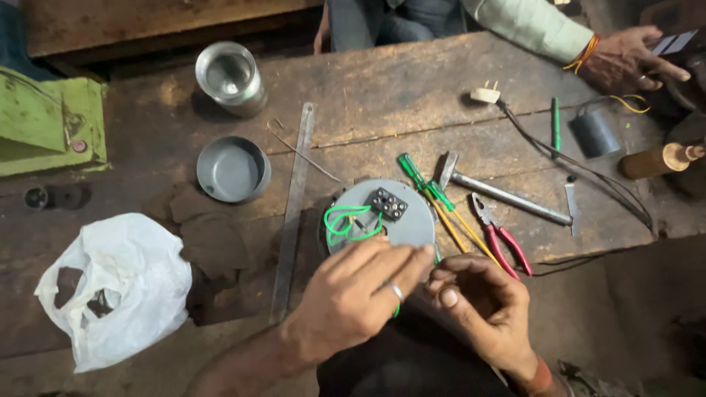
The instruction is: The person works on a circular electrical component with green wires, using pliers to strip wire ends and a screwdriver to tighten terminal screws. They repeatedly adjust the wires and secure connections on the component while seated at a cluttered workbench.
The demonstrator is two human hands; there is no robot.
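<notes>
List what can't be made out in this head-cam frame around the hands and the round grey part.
- Head view: near edge of the round grey part is hidden by the left hand and right hand.
- What the fingertips pinch: too small, covered by the fingers.
- Green wire: its end runs under the left hand.
- White plastic bag: contents unreadable.
- Another person's hand: the dark thing it touches is cut by the frame's right edge.

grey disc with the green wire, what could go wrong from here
1. The disc sits at the bench edge under both hands; a nudge might tip it off.
2. The loose green wire could snag a finger.
3. Pliers and screwdrivers lie close by and may get knocked.
</notes>
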